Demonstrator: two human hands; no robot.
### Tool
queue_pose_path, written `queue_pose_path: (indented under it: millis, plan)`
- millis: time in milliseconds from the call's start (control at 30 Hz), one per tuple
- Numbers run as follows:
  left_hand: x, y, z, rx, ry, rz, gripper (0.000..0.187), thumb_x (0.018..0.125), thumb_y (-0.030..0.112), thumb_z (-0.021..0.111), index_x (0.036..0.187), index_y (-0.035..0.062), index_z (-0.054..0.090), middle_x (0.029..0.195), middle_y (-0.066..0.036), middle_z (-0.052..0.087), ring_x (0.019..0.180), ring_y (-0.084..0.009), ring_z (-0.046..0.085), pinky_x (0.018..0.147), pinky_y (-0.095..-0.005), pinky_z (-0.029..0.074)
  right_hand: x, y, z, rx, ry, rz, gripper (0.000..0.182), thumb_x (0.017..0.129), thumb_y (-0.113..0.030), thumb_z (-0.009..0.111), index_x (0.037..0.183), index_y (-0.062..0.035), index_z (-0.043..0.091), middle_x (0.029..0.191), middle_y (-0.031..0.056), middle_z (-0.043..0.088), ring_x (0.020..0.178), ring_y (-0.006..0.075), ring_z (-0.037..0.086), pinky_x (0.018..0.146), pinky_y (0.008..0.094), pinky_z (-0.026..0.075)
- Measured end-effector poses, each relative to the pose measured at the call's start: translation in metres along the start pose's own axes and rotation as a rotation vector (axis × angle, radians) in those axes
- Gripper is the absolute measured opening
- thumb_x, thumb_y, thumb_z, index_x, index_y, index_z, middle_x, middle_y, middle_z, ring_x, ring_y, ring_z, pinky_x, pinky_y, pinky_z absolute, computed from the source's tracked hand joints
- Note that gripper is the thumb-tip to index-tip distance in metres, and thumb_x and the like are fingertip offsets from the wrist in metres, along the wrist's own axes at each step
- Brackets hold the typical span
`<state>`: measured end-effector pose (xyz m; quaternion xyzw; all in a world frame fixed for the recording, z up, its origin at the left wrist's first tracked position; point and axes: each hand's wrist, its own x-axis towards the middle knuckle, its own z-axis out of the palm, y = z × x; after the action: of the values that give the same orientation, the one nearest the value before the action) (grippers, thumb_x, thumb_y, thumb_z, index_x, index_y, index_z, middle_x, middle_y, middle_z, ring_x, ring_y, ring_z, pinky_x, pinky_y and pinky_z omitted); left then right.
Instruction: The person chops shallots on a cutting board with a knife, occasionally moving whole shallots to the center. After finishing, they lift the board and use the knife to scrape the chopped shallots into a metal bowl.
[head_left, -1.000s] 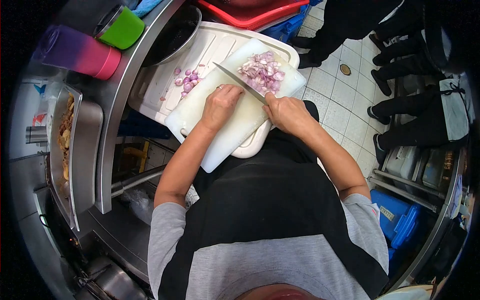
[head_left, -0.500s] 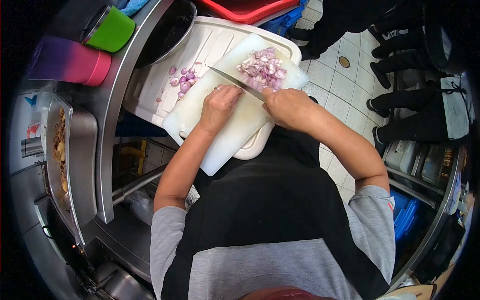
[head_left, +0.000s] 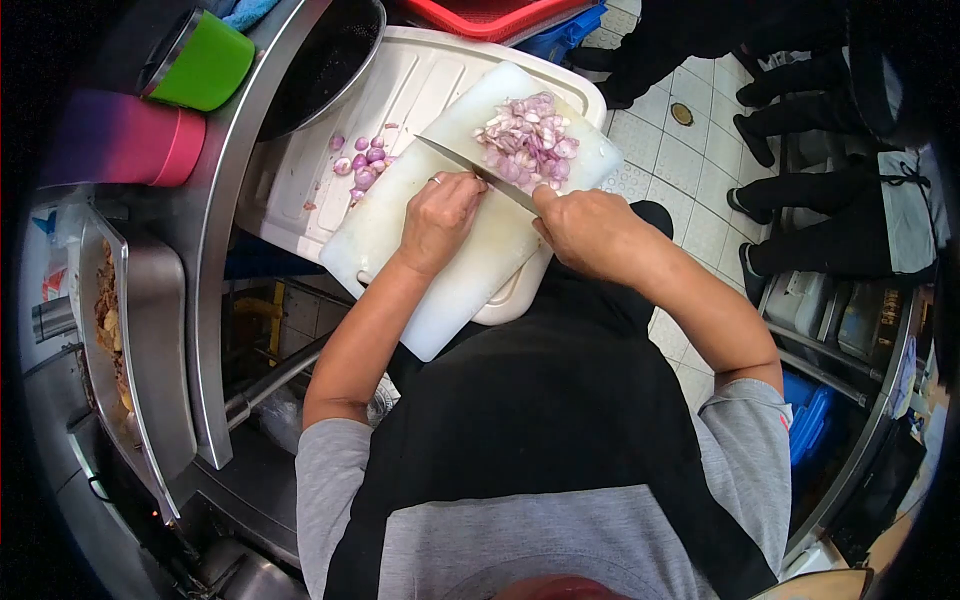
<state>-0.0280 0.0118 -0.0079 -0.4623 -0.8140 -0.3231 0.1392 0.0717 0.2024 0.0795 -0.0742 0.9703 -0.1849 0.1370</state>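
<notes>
My right hand (head_left: 590, 228) grips the handle of a kitchen knife (head_left: 455, 157), its blade slanting up to the left across a white cutting board (head_left: 400, 225). My left hand (head_left: 440, 218), wearing a ring, is closed with fingers curled against the board beside the blade. It pinches what seems to be a shallot, almost wholly hidden by the fingers. On the far side of the knife lies a heap of sliced shallots (head_left: 530, 140). Several whole peeled shallots (head_left: 365, 168) sit left of the board on a white plastic lid (head_left: 275, 200), which supports the board.
A dark wok-like pan (head_left: 325, 75) stands at the lid's upper left. A steel counter edge (head_left: 215, 210) carries a green cup (head_left: 205, 62) and a purple-pink cup (head_left: 175, 145). A red basket (head_left: 480, 22) is behind the lid. Other people's legs (head_left: 815, 215) are at the right.
The view has shifted slightly. Both hands and the knife keep nearly the same place over the board, the knife still beside my left fingertips.
</notes>
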Motion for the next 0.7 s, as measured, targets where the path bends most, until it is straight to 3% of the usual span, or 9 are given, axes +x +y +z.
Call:
queue_pose_path:
  millis: [233, 333, 467, 567, 700]
  plan:
    - [0.000, 0.000, 0.004, -0.005, 0.068, 0.011, 0.012, 0.076, 0.002, 0.068, 0.086, 0.0060, 0.063, 0.085, -0.008, 0.067, 0.078, -0.0247, 0.064, 0.068, -0.0351, 0.053, 0.028, 0.013, 0.036, 0.061, 0.064, 0.011, 0.027, 0.094, -0.023, 0.052, 0.101, 0.0031, 0.053, 0.077, 0.0243, 0.067, 0.074, 0.0404, 0.067, 0.065, 0.0504, 0.053]
    - [-0.003, -0.002, 0.002, 0.030, 0.095, 0.037, 0.011, 0.077, 0.002, 0.066, 0.086, 0.0061, 0.063, 0.086, -0.008, 0.068, 0.078, -0.0254, 0.065, 0.068, -0.0352, 0.054, 0.036, 0.013, 0.016, 0.109, -0.040, 0.096, 0.028, 0.094, -0.026, 0.053, 0.102, 0.0009, 0.054, 0.086, 0.0263, 0.066, 0.089, 0.0428, 0.065, 0.078, 0.0517, 0.049]
    - [-0.009, -0.001, -0.003, 0.001, 0.102, 0.041, 0.009, 0.079, 0.004, 0.063, 0.089, 0.0066, 0.063, 0.087, -0.007, 0.068, 0.079, -0.0251, 0.066, 0.069, -0.0354, 0.054, 0.027, 0.008, 0.001, 0.042, 0.045, 0.078, 0.027, 0.094, -0.026, 0.053, 0.100, 0.0005, 0.053, 0.084, 0.0275, 0.066, 0.085, 0.0445, 0.064, 0.076, 0.0531, 0.049]
    - [-0.014, -0.008, -0.017, -0.040, 0.060, -0.014, 0.017, 0.076, 0.001, 0.070, 0.092, 0.0040, 0.067, 0.091, -0.010, 0.069, 0.081, -0.0265, 0.067, 0.072, -0.0346, 0.054, 0.011, 0.005, -0.001, 0.041, 0.100, 0.117, 0.025, 0.094, -0.025, 0.054, 0.098, -0.0006, 0.052, 0.081, 0.0281, 0.065, 0.081, 0.0455, 0.064, 0.073, 0.0539, 0.048]
    - [-0.028, -0.040, -0.054, 0.004, 0.279, -0.367, 0.011, 0.082, 0.004, 0.069, 0.092, 0.0034, 0.069, 0.092, -0.011, 0.069, 0.082, -0.0251, 0.067, 0.074, -0.0320, 0.054, -0.017, 0.008, 0.020, 0.076, 0.073, 0.090, 0.024, 0.093, -0.025, 0.056, 0.095, -0.0015, 0.051, 0.074, 0.0281, 0.063, 0.075, 0.0465, 0.063, 0.067, 0.0551, 0.048]
